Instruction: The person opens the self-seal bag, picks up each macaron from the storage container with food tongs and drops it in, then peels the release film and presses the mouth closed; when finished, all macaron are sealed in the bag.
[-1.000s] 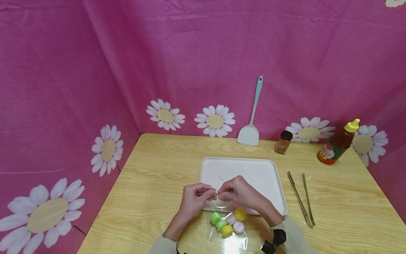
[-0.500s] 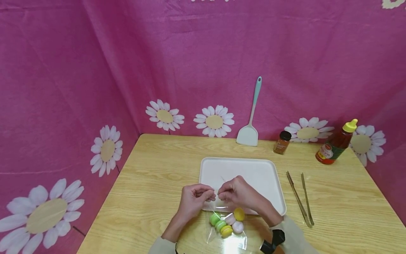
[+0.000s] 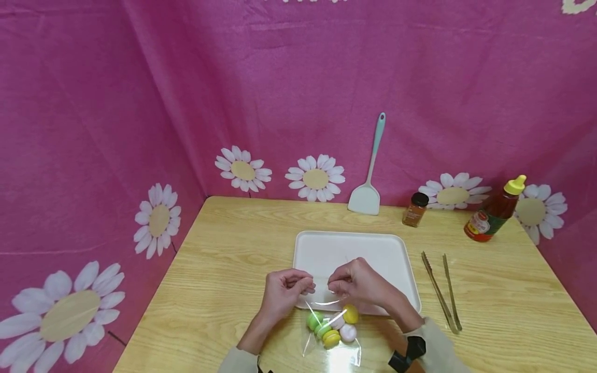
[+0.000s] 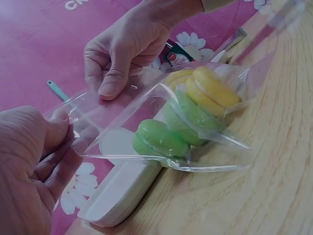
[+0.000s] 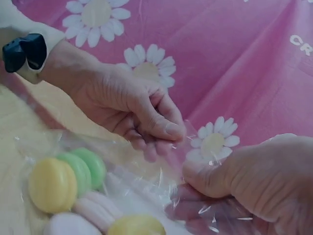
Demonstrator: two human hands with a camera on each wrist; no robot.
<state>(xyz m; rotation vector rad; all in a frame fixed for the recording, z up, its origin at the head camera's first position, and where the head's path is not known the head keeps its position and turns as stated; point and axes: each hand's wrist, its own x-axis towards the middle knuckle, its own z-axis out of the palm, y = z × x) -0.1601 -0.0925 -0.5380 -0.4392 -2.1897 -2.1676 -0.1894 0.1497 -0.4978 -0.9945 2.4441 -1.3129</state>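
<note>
A clear plastic bag [image 3: 310, 342] holds several macarons: green [image 4: 159, 139], yellow [image 4: 212, 93] and pale lilac [image 3: 347, 332]. Its filled end lies at the front of the table, while its upper edge is raised between both hands over the tray's front. My left hand [image 3: 285, 291] pinches one side of that edge between thumb and fingers. The other side is pinched by my right hand [image 3: 361, 284], with a small gap between the two hands. Clear film stretches across this gap in the left wrist view. Part of the right fingertips is blurred in the right wrist view.
Behind the bag lies a white tray [image 3: 345, 248]. Metal tongs [image 3: 443, 298] lie to its right. A spice jar [image 3: 415, 210] and a red sauce bottle [image 3: 494, 215] stand at the back right. A spatula [image 3: 368, 191] leans on the pink cloth [image 3: 298, 77].
My right hand has moved a little to the right, away from my left hand, widening the gap between them. The left hand has stayed nearly still, and the macarons have shifted slightly left.
</note>
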